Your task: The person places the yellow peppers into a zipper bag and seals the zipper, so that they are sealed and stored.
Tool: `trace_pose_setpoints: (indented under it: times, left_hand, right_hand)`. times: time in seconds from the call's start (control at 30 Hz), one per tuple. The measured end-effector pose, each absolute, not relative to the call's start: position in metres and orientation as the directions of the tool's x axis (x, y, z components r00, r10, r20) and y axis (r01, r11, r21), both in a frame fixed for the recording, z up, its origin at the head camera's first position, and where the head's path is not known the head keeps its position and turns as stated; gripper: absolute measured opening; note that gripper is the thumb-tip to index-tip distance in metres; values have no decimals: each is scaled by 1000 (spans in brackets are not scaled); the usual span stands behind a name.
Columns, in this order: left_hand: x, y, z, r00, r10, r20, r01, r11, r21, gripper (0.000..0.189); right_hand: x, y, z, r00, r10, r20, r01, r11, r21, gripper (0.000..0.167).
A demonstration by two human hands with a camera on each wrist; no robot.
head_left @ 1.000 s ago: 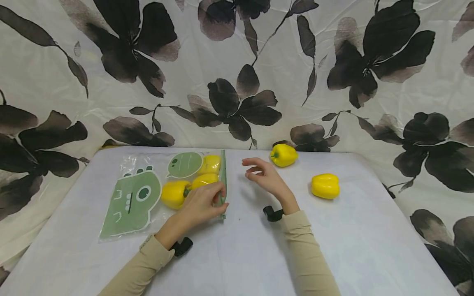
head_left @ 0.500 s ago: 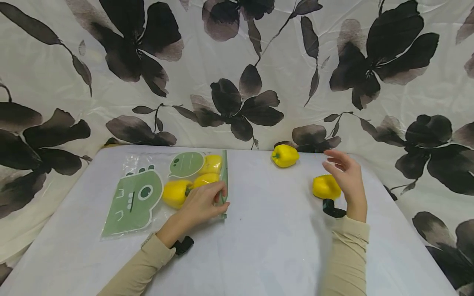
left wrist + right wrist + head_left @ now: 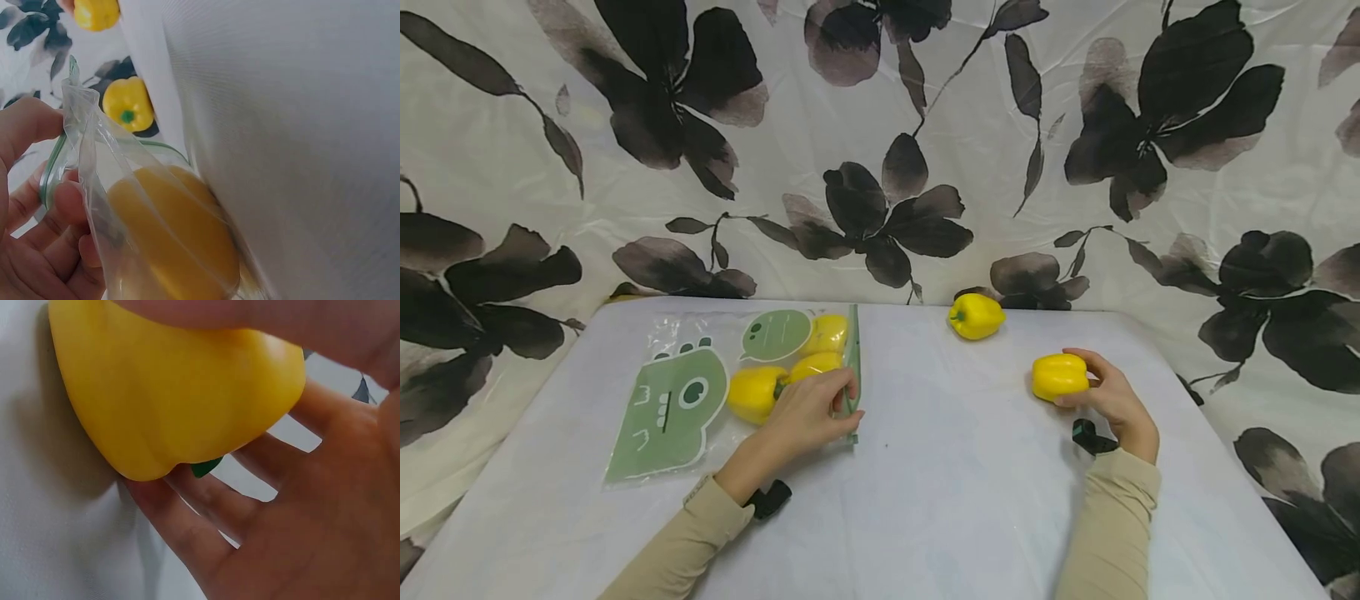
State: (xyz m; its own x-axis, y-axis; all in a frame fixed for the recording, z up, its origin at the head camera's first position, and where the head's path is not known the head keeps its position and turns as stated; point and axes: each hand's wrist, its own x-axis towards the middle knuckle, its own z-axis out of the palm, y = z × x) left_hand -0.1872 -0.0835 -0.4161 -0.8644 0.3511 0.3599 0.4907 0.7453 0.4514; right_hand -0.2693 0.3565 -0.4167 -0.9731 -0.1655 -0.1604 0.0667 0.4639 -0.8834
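Note:
My left hand (image 3: 808,412) pinches the green zip edge of a clear zip bag (image 3: 673,417) printed with green cartoon shapes. In the left wrist view, the thumb and fingers hold up the bag's plastic mouth (image 3: 84,125). Several yellow bell peppers (image 3: 752,396) lie inside it. On the right side of the table, my right hand (image 3: 1120,408) grips a yellow bell pepper (image 3: 1055,377). Close up in the right wrist view, the thumb lies across this pepper (image 3: 181,394) and the fingers reach round its far side, by a green stem (image 3: 206,467).
Another yellow bell pepper (image 3: 977,317) lies near the back edge of the white-covered table (image 3: 940,508). Behind the table hangs a white cloth with dark flowers (image 3: 880,225). A small black camera (image 3: 1092,437) is worn on each wrist.
My right hand has moved right from beside the bag, come down to the right-hand pepper and taken hold of it. The left hand and the bag have stayed in place.

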Motion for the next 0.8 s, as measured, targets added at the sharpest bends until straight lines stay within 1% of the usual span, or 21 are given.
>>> trace_pose_setpoints:
  times: [0.2, 0.43, 0.63, 0.8]
  left_hand:
    - [-186, -83, -416, -864, 347, 365, 491, 745, 452, 30]
    - [-186, -83, -416, -871, 346, 349, 480, 752, 451, 29]
    - [-185, -86, -410, -917, 297, 266, 392, 791, 469, 30]
    - [-185, -89, -406, -933, 270, 237, 353, 817, 456, 30]
  right_hand:
    - [-269, 354, -416, -979, -145, -146, 55, 498, -865, 86]
    - [-273, 344, -410, -985, -133, -115, 36, 488, -872, 86]
    - [-280, 314, -396, -990, -136, -45, -21, 447, -895, 85]
    - [-283, 278, -381, -989, -144, 32, -86, 388, -917, 81]
